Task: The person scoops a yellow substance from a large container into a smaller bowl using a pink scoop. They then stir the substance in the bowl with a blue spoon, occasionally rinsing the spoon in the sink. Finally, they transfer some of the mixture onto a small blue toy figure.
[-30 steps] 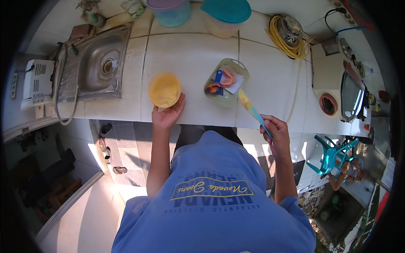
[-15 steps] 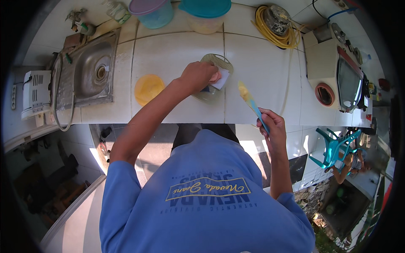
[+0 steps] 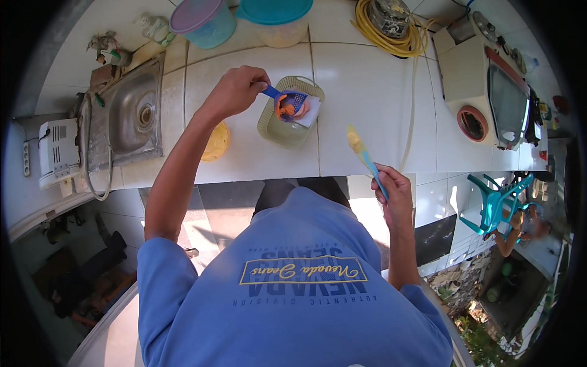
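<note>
My left hand (image 3: 239,88) is closed on the end of a blue handle. It belongs to a small slotted scoop (image 3: 296,100) with orange pieces in its bowl. The scoop lies over a shallow pale green basket (image 3: 266,129), where a white sheet (image 3: 310,114) and something pink also show beside it. My right hand (image 3: 393,189) grips a light blue spatula (image 3: 367,161), its blade pointing up and away and smeared with yellow. It is held in front of the counter edge, apart from the basket. A round yellow container (image 3: 216,144) stands beneath my left forearm, partly covered by it.
Two lidded tubs, one purple-topped (image 3: 197,13) and one teal-topped (image 3: 275,8), stand at the back. A steel sink (image 3: 131,125) is on the left. Right are a coiled yellow hose (image 3: 367,27), a boxy appliance (image 3: 465,79), a teal plastic chair (image 3: 498,199) and another person.
My left hand has moved left, off the pink thing in the basket, and now holds the blue scoop handle. The orange-filled scoop has come into sight. My right hand still holds the spatula.
</note>
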{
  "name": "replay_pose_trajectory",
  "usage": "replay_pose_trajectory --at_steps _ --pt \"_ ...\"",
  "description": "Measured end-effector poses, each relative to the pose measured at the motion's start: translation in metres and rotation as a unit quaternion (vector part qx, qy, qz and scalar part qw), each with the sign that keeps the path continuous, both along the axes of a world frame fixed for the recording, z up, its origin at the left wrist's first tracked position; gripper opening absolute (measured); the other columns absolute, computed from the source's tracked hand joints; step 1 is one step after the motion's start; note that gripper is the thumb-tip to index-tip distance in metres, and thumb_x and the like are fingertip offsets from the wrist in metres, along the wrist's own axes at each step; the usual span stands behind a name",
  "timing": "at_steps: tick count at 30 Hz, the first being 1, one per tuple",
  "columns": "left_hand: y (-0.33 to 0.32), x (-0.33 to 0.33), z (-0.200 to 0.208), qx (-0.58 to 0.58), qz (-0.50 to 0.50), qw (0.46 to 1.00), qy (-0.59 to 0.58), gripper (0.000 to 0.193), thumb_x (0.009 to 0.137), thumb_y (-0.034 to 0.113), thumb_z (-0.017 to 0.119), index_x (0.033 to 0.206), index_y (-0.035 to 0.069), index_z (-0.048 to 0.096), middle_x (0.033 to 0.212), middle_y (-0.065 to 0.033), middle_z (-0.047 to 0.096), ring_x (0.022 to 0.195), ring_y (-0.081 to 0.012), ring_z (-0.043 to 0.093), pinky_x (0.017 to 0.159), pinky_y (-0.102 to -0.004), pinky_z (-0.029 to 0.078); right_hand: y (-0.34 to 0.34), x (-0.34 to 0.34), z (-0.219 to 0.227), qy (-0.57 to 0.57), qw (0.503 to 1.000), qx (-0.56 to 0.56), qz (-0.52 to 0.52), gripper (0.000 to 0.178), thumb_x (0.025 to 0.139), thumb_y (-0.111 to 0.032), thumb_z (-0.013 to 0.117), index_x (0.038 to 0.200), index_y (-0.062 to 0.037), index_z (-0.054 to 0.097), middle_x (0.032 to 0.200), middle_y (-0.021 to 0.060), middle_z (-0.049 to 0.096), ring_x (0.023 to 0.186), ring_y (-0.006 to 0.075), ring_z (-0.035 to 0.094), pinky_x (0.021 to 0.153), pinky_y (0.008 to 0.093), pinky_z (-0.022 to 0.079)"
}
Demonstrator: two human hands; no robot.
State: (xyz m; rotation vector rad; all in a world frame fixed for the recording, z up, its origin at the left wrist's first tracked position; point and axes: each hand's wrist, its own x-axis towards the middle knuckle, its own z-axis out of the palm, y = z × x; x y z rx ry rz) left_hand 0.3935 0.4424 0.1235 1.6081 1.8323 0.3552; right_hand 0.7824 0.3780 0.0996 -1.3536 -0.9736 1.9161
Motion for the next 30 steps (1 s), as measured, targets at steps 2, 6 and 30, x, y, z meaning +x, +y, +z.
replay_pose_trajectory --at_steps 2,6,30 --pt "-0.029 -0.009 -0.003 0.013 0.087 0.992 -0.095 0.014 0.090 0.009 0.061 0.095 -0.002 0.066 0.090 -0.0130 0.070 0.084 -0.0210 0.067 0.076 -0.0361 0.049 0.002 0.002 0.000 -0.001 1.000 -0.002 -0.013 0.026 0.096 -0.006 0.054 0.117 0.0061 0.063 0.074 0.0069 0.060 0.054 0.0040 0.043 0.047 0.0165 0.034" --pt "-0.108 0.015 -0.056 0.007 0.236 0.941 -0.242 0.020 0.096 0.013 0.057 0.103 -0.005 0.063 0.106 -0.0094 0.065 0.098 -0.0168 0.061 0.090 -0.0332 0.048 0.007 0.005 -0.005 0.012 0.999 0.009 -0.030 0.026 0.096 -0.007 0.054 0.117 0.0059 0.063 0.074 0.0069 0.060 0.054 0.0040 0.043 0.047 0.0167 0.034" --pt "-0.138 0.119 -0.102 0.034 0.471 0.710 -0.522 0.029 0.097 0.017 0.058 0.115 -0.006 0.060 0.100 -0.0114 0.068 0.092 -0.0157 0.066 0.088 -0.0301 0.053 0.003 -0.061 -0.007 -0.180 0.952 0.227 0.102 0.029 0.090 -0.013 0.066 0.116 -0.0002 0.067 0.078 0.0042 0.067 0.067 0.0077 0.057 0.061 0.0253 0.048"
